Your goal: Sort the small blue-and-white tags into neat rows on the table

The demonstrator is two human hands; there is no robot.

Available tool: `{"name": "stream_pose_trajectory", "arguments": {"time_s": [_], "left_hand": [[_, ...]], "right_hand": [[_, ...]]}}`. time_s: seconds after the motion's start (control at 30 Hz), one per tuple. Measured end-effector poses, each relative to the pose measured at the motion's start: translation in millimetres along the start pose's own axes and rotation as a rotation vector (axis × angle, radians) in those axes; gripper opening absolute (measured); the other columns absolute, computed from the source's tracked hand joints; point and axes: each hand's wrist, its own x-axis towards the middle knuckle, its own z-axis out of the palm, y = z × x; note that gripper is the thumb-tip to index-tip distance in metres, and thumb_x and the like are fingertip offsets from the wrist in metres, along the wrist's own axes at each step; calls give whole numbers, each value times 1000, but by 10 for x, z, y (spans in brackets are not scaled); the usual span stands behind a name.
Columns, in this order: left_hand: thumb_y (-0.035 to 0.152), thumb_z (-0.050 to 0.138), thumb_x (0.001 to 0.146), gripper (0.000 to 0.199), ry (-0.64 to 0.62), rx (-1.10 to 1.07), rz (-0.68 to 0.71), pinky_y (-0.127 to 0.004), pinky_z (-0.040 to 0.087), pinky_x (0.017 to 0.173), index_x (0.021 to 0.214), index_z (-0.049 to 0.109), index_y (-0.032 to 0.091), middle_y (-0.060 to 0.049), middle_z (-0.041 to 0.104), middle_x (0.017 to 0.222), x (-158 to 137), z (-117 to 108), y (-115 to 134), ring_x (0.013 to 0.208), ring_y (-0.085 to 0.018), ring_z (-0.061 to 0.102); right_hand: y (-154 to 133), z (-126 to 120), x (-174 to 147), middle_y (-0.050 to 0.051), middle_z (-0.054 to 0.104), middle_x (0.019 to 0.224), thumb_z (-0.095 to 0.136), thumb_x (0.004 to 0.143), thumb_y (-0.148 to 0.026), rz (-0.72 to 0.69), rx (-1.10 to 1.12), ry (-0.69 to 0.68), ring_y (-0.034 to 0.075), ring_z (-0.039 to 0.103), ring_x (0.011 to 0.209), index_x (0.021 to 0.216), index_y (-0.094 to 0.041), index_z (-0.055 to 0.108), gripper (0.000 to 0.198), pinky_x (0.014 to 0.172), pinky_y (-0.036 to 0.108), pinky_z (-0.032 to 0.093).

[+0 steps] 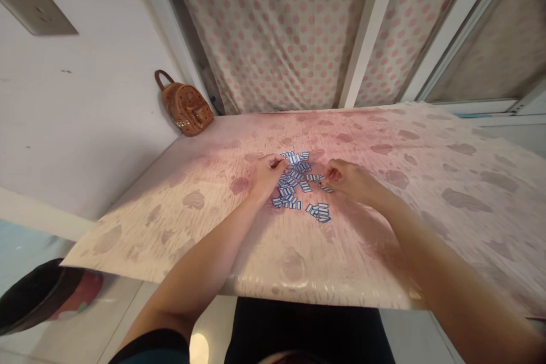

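A scattered pile of small white paper-like pieces with blue edges (pixel 293 173) lies on the patterned tablecloth, between my two hands. At the pile's left side is my left hand (pixel 268 175), its thumb and fingertips drawn together; whatever they hold is too small to make out. On the right, my right hand (pixel 348 181) has its fingers curled, with the fingertips on a striped blue-and-white piece (pixel 326 187). A smaller cluster of the same pieces (pixel 319 211) sits nearer to me, apart from the main pile.
The tablecloth (pixel 205 222) has a leaf-like pattern. A small brown backpack-shaped bag (pixel 190 109) leans against the wall at the back left corner. Behind the table hangs a polka-dot curtain (pixel 290 28). On the floor at left stands a dark-lined bin (pixel 79 298).
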Motion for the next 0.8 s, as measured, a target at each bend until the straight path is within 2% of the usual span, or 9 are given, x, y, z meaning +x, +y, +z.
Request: {"name": "stream_pose_trajectory", "arguments": {"time_s": [0.1, 0.17, 0.3, 0.4, 0.47, 0.57, 0.63, 0.8], "left_hand": [[23, 64, 81, 10, 15, -6, -11, -24, 51, 63, 76, 68, 15, -2, 72, 69, 25, -7, -35, 63, -14, 66], [24, 65, 81, 11, 29, -17, -19, -25, 51, 63, 78, 69, 15, -4, 72, 71, 43, -20, -49, 64, -15, 66], [23, 65, 81, 11, 46, -37, -10, -23, 50, 61, 77, 69, 14, -4, 72, 73, 62, -61, -29, 63, -14, 65], [23, 64, 80, 11, 63, -36, -13, -21, 47, 56, 75, 69, 14, -3, 71, 70, 66, -90, 8, 61, -13, 64], [23, 65, 79, 11, 66, -33, -12, -21, 47, 55, 74, 69, 14, -3, 71, 69, 72, -107, 24, 60, -13, 63], [24, 66, 79, 11, 72, -36, -9, -21, 47, 55, 76, 69, 14, -3, 71, 69, 85, -126, 34, 59, -13, 63], [24, 66, 79, 11, 74, -39, -13, -22, 47, 54, 76, 70, 14, -3, 71, 68, 95, -138, 37, 59, -13, 63], [25, 69, 78, 11, 7, -74, -41, -21, 47, 55, 77, 69, 14, -3, 71, 68, 97, -153, 57, 60, -13, 63]], "right_hand": [[-137, -39, -112, 0, 63, 72, 65, 76, -29, -84, 33, -249, 16, 55, 64, 73, -23, 57, 11, 57, 27, 37], [-212, -18, -179, 1, 65, 77, 71, 70, -28, -88, 15, -330, 17, 56, 65, 82, -24, 60, 17, 55, 27, 37], [-255, 62, -257, 4, 70, 106, 73, 66, -19, -122, 37, -391, 23, 64, 87, 111, -26, 63, 46, 68, 29, 46], [-236, 63, -274, 3, 68, 120, 66, 73, -17, -166, 66, -410, 25, 64, 101, 114, -29, 65, 43, 79, 31, 47], [-236, 27, -265, 2, 70, 114, 59, 78, -15, -181, 70, -422, 24, 65, 95, 108, -30, 67, 34, 77, 30, 46], [-238, -30, -218, 2, 72, 92, 49, 81, -9, -152, 63, -383, 20, 65, 81, 95, -26, 66, 28, 70, 29, 44], [-214, -37, -170, 2, 70, 85, 46, 81, -8, -114, 45, -318, 20, 64, 78, 88, -24, 64, 25, 69, 28, 44], [-77, 25, -41, 8, 68, 100, 55, 80, -14, -133, 31, -10, 22, 63, 91, 91, -20, 65, 17, 81, 32, 47]]}}
